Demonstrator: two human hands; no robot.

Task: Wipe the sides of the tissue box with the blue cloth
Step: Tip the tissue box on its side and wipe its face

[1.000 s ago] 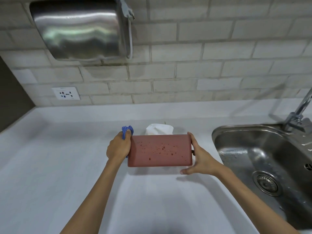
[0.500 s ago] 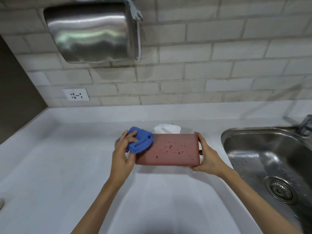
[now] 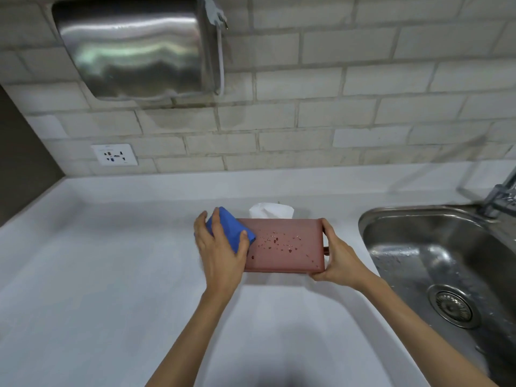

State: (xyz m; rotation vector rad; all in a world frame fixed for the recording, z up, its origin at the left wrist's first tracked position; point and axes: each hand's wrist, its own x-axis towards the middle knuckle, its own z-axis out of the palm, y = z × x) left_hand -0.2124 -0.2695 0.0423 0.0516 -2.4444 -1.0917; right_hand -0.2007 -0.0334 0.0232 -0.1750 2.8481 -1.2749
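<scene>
A reddish-brown tissue box (image 3: 290,255) stands on the white counter (image 3: 111,275), its near long side facing me and dotted with water drops. A white tissue (image 3: 270,210) pokes out of its top. My left hand (image 3: 220,255) presses a folded blue cloth (image 3: 230,230) against the left part of that near side. My right hand (image 3: 337,258) grips the box's right end, thumb on top and fingers under the lower corner.
A steel sink (image 3: 446,263) with a drain lies right of the box, its tap (image 3: 499,194) at the far right. On the brick wall hang a steel hand dryer (image 3: 134,48) and a socket (image 3: 114,155).
My left hand has brought the blue cloth from the box's left end round onto its near side and laid it flatter there. My right hand has kept its hold on the right end.
</scene>
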